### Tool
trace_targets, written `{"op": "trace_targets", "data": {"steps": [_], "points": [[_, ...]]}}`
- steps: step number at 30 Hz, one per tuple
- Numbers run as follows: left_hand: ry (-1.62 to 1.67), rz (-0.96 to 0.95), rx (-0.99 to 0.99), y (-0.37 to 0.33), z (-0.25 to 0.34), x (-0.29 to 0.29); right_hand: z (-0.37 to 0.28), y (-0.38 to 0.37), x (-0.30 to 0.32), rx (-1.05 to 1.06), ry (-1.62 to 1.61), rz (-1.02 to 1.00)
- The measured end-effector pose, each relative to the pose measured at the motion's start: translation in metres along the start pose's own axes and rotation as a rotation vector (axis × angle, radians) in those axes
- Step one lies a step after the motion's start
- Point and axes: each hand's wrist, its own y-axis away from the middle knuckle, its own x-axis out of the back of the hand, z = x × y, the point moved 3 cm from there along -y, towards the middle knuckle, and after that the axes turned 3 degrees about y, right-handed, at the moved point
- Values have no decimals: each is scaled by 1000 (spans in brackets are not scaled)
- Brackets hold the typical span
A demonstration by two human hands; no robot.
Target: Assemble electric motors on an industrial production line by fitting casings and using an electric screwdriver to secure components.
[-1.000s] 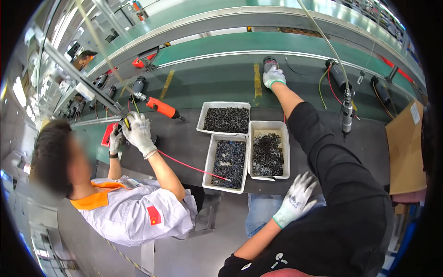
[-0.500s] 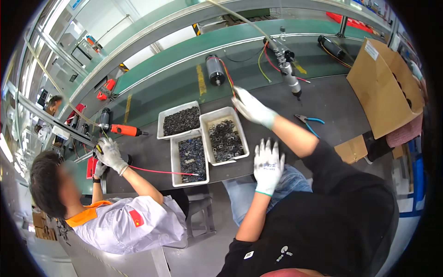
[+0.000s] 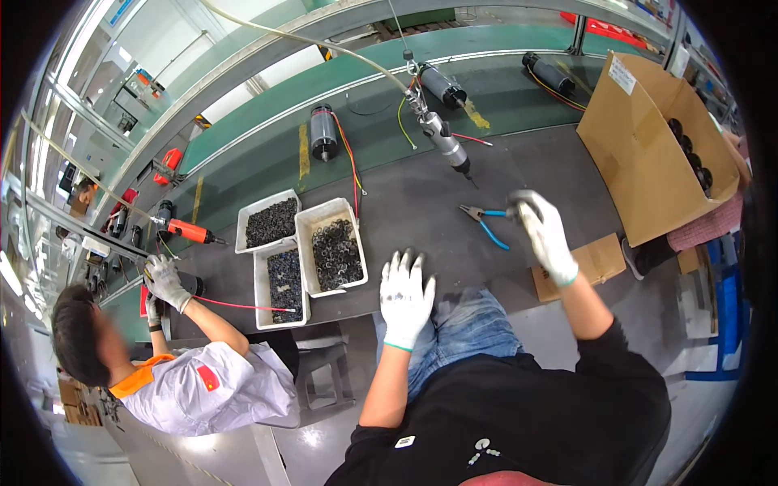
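Observation:
My left hand (image 3: pixel 407 301), in a white glove with darkened fingertips, lies flat at the bench's front edge, fingers stretched out and slightly spread. My right hand (image 3: pixel 547 240), also gloved, is over the right part of the bench beside blue-handled pliers (image 3: pixel 491 224). Its fingers are bent and smeared by motion, so whether they hold anything does not show. Left of my left hand, a white bin (image 3: pixel 361 267) holds black rings. Ahead hangs a silver power screwdriver (image 3: pixel 444 142), bit downward. A cylindrical motor (image 3: pixel 324 134) with red and yellow wires stands farther back.
A tall cardboard box (image 3: pixel 596 138) with black round parts is at the right, a flattened carton piece (image 3: pixel 577 267) before it. Two more white bins (image 3: pixel 241 235) of small parts sit left. A co-worker (image 3: pixel 194 381) works there near an orange screwdriver (image 3: pixel 188 232). More motors (image 3: pixel 549 74) line the back.
My right hand has left the motor's wires and swung right, past the pliers. My left hand stays flat at the bench edge. The whole view has shifted, so bench things appear farther left.

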Motion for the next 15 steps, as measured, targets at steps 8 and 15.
{"op": "trace_targets", "data": {"steps": [8, 15], "points": [[33, -105, 65, -9, 3, 10, 40, -320, -42, 311, 803, 177], [92, -241, 142, -13, -6, 6, 100, -470, -109, -169, 994, -280]]}}
